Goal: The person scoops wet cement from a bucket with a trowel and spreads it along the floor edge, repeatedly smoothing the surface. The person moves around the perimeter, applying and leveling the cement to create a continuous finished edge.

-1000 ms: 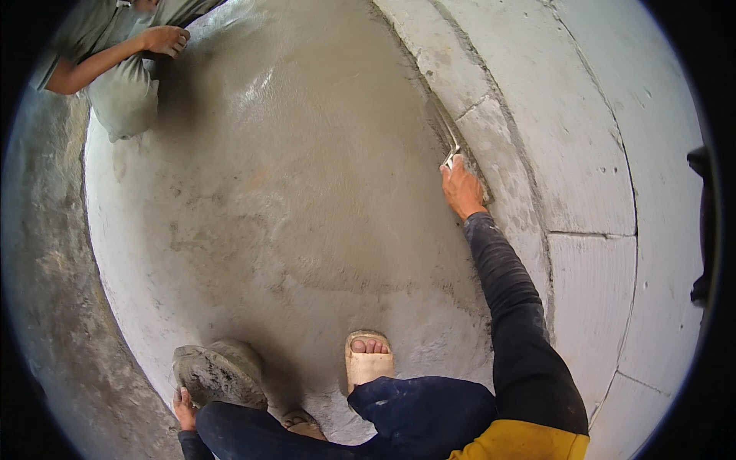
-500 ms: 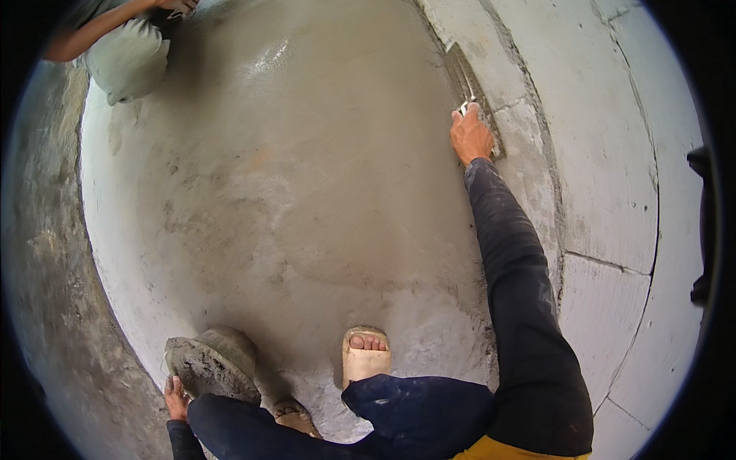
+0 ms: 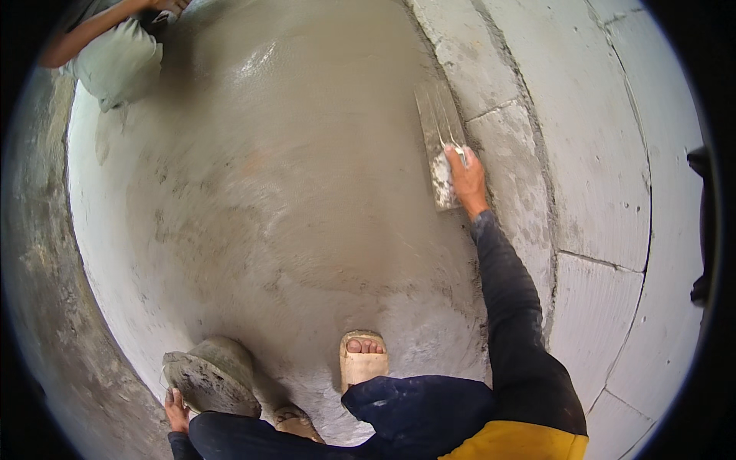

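Now my clenched right hand (image 3: 468, 178) brings the rectangular metal trowel (image 3: 434, 146) inward, covering wet grey cement (image 3: 330, 169); my left hand (image 3: 177, 414) (grip unclear) touches a round grey bucket (image 3: 211, 383).

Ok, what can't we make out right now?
Head view:
Co-worker's hand: cut off by the top edge.
Finishing trowel: grip mostly covered by the right hand.
Left sandal: partly hidden by the trouser leg.
Left hand: too small to tell its hold on the bucket.

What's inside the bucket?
Rough, dark-grey material shows in the mouth of the tilted bucket. The material's surface hides what lies beneath, so its depth can't be told; a trouser leg covers the lower edge.
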Demonstrator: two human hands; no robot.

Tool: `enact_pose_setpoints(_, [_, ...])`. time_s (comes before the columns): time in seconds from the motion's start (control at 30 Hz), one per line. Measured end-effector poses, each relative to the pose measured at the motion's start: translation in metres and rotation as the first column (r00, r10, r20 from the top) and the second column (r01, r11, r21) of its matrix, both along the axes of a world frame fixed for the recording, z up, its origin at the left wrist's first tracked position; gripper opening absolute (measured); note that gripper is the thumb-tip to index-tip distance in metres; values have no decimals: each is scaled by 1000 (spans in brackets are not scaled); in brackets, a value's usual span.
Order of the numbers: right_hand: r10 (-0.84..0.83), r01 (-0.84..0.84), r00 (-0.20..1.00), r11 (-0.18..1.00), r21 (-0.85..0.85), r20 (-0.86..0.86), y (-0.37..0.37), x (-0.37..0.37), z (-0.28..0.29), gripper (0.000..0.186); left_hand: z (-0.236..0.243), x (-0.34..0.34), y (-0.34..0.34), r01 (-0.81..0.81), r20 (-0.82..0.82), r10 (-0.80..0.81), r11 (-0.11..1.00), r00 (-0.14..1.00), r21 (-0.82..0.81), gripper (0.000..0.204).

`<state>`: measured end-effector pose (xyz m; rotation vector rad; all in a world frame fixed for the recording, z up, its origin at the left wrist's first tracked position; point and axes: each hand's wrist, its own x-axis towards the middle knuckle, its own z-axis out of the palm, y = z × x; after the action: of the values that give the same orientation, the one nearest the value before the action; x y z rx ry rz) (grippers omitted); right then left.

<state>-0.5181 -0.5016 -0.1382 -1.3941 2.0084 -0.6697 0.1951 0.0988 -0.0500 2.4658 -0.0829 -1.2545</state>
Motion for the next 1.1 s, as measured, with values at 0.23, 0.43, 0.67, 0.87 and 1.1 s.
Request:
enact_pose_setpoints(0.23, [20, -72, 978, 966, 247, 208, -31, -5, 1, 75, 0, 5, -2, 94, -21, -95, 994, 995, -64, 53])
enact_pose_setpoints(0.43, [90, -172, 952, 948, 267, 293, 13, 6, 1, 62, -8, 19, 12, 601, 238, -587, 799, 773, 18, 50])
enact_pose_setpoints(0.67, [-24, 2, 958, 997, 78, 285, -41, -8, -10, 55, -10, -4, 1, 345, 323, -308, 937, 895, -62, 53])
enact_pose_setpoints(0.87, [-54, -5, 957, 980, 201, 286, -77, 18, -19, 59, -1, -5, -12, 333, 208, -328, 943, 921, 11, 44])
enact_pose_setpoints(1.1, [110, -212, 834, 969, 129, 541, -30, 41, 20, 51, -4, -4, -5, 648, 361, -650, 748, 669, 145, 43])
